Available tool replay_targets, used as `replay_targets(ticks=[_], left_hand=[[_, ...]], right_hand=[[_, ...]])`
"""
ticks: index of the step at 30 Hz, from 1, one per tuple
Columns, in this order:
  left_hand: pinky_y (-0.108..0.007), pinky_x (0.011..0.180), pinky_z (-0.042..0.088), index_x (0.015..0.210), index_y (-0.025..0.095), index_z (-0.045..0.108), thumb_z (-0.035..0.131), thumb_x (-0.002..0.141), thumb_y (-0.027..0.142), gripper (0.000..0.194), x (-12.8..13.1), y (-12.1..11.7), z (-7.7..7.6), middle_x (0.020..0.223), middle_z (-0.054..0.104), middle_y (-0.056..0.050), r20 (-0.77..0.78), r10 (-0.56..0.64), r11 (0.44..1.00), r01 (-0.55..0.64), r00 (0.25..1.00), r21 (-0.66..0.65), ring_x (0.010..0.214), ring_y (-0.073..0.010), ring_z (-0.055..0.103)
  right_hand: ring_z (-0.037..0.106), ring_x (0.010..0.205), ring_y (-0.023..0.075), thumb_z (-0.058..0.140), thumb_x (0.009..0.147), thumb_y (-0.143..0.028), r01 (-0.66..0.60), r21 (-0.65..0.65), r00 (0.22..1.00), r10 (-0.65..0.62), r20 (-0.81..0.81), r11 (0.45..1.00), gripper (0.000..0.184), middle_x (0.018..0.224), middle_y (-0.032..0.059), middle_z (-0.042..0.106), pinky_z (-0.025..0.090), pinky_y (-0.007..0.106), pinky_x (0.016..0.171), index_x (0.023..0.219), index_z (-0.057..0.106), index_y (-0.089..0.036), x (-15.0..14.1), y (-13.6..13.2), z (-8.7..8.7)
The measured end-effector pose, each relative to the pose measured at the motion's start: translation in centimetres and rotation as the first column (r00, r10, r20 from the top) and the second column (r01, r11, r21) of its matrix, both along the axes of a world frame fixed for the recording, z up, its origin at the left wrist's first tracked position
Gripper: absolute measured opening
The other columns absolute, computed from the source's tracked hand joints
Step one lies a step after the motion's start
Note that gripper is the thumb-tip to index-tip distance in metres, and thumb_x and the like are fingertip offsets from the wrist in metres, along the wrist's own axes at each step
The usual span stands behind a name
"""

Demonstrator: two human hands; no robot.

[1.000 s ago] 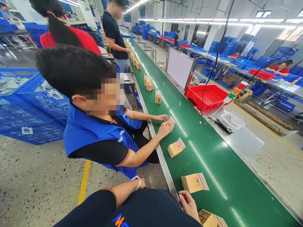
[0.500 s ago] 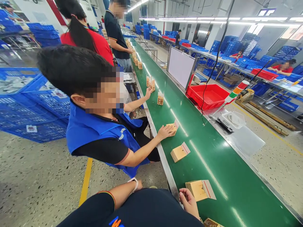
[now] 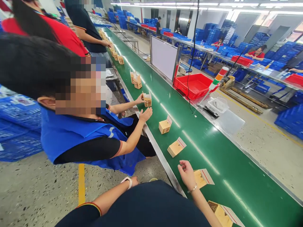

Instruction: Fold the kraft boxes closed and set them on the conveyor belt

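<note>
My right hand reaches over the metal edge onto the green conveyor belt. Its fingers are curled against the near end of a small cardboard box with an open white flap, lying flat. Another open box lies closer to me on the belt, and two more lie farther along. My left arm, with a white watch, lies by my dark shirt; its fingers are hidden. A co-worker in a blue vest cups both hands round an upright box.
More upright boxes stand farther up the belt, where other people work. Beyond the belt are a white panel, a red bin, a signal light and a scale. Blue crates are stacked at the left.
My right hand has moved from the belt's edge forward onto the flat box. The boxes have travelled toward me. The co-worker has left the lying box and now has both hands at an upright one.
</note>
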State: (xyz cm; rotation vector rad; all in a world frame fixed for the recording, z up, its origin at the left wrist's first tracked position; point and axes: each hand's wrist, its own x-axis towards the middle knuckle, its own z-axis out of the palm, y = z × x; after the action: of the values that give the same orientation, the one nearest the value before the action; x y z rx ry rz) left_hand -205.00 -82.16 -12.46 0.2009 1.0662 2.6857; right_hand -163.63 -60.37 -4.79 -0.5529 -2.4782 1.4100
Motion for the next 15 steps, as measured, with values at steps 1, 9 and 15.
replay_targets(ticks=[1,9,15], left_hand=[[-0.038,0.115,0.022,0.105,0.015,0.052,-0.011,0.098,0.037,0.068,-0.6,0.0,0.2,0.139,0.048,-0.011,0.002,0.021,0.999,-0.021,1.000,0.026,0.130,-0.0150,0.040],[-0.041,0.112,0.027,0.106,0.018,0.052,-0.016,0.098,0.032,0.071,-2.3,0.9,1.7,0.131,0.055,-0.006,-0.100,0.133,0.986,-0.122,0.986,0.109,0.132,-0.0137,0.035],[-0.040,0.092,0.048,0.103,0.011,0.058,0.029,0.102,0.047,0.046,-1.9,2.9,2.5,0.105,0.062,-0.007,-0.245,0.181,0.981,-0.193,0.953,-0.028,0.099,-0.0178,0.060]], right_hand=[[0.056,0.065,0.0175,0.056,0.069,-0.051,0.008,0.075,0.999,-0.006,-0.033,0.997,0.038,0.080,0.0081,0.063,0.050,0.036,0.067,0.085,0.062,-0.017,-1.1,0.4,0.6],[0.054,0.067,0.0183,0.055,0.068,-0.038,0.109,0.338,0.994,-0.101,-0.041,0.935,0.035,0.087,0.0092,0.061,0.051,0.039,0.070,0.093,0.061,-0.015,-7.2,5.0,3.0],[0.056,0.085,0.0253,0.054,0.068,-0.041,0.088,0.452,0.993,-0.041,-0.113,0.888,0.045,0.092,0.0127,0.061,0.049,0.049,0.085,0.102,0.060,-0.012,-6.2,5.5,2.2]])
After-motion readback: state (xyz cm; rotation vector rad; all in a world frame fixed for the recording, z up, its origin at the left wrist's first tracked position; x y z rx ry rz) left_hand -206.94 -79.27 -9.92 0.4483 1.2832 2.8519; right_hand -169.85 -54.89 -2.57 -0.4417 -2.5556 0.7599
